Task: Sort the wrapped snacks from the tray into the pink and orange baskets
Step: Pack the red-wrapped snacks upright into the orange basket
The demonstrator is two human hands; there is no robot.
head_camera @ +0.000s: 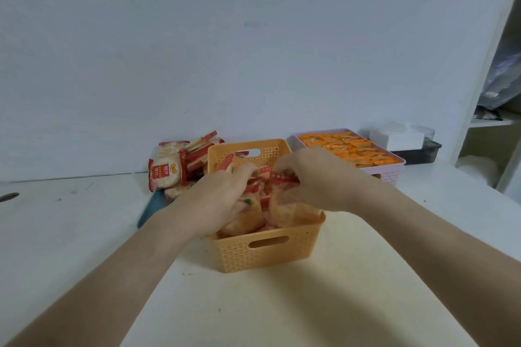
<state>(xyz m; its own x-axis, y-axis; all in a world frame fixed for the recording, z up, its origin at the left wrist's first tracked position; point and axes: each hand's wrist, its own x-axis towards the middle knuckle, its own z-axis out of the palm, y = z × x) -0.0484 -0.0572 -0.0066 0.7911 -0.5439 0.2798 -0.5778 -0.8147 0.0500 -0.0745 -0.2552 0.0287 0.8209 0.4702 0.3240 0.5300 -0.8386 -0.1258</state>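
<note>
Orange basket (282, 258), red-wrapped snacks (290, 213) inside

We are reaching both hands into the orange basket (262, 253) on the table (366, 276). Our left hand (222, 194) is curling over the snacks (245, 222) inside, and our right hand (310, 177) is pinching a red wrapper (282, 177). A pile (174, 166) is lying on the tray (150, 208) just left. The pink basket (386, 173), behind right, is holding orange packets (349, 149).
</note>
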